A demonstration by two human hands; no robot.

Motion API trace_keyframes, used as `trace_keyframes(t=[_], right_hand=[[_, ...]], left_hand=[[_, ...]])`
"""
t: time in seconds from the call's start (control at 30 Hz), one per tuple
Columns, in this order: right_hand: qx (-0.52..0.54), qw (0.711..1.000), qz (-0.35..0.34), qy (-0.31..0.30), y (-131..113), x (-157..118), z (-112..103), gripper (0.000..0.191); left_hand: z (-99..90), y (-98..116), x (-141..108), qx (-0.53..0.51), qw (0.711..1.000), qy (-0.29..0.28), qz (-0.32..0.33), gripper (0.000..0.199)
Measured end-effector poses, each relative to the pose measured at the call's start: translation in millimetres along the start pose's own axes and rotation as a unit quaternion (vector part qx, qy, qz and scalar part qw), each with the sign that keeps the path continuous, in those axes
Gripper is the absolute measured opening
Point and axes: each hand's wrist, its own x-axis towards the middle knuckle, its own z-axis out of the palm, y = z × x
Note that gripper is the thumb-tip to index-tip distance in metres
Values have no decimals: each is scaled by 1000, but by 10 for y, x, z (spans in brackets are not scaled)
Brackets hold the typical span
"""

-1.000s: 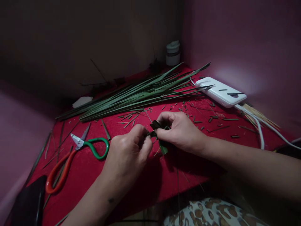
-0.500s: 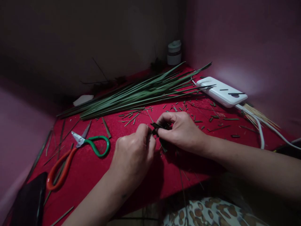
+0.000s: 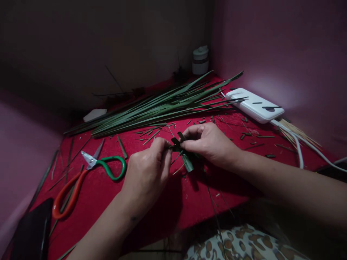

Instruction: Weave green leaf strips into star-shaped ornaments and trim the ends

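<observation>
Between my two hands is a small folded piece of green leaf strips (image 3: 187, 163), with short dark ends standing up and thin stalks poking out. My left hand (image 3: 151, 162) pinches its left side, the fingers closed and partly hidden. From the right, my right hand (image 3: 208, 142) grips it between thumb and forefinger. Scissors (image 3: 92, 164) with one green and one orange handle lie spread apart to the left of my left hand. Behind my hands lies a bundle of long green leaf strips (image 3: 151, 108).
Cut leaf scraps (image 3: 151, 137) litter the red tabletop (image 3: 162, 216). At right lies a white power bank (image 3: 255, 104) with white cables (image 3: 299, 148) and thin sticks (image 3: 300, 133). A lidded jar (image 3: 200, 59) stands at the back; a black phone-like object (image 3: 34, 227) lies front left.
Both hands have shifted slightly, the left one down and left. More of the folded leaf piece shows: its green lower part and two upright ends. The scissors and bundle stay put.
</observation>
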Motion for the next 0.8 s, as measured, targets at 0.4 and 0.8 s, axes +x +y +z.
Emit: trace_keyframes(t=[0.4, 0.8], right_hand=[[48, 997, 39, -41, 25, 10, -41, 3], [131, 982, 80, -112, 66, 34, -48, 5]], left_hand=[[-27, -97, 20, -61, 998, -27, 9, 13], [-115, -172, 56, -134, 986, -102, 0, 12]])
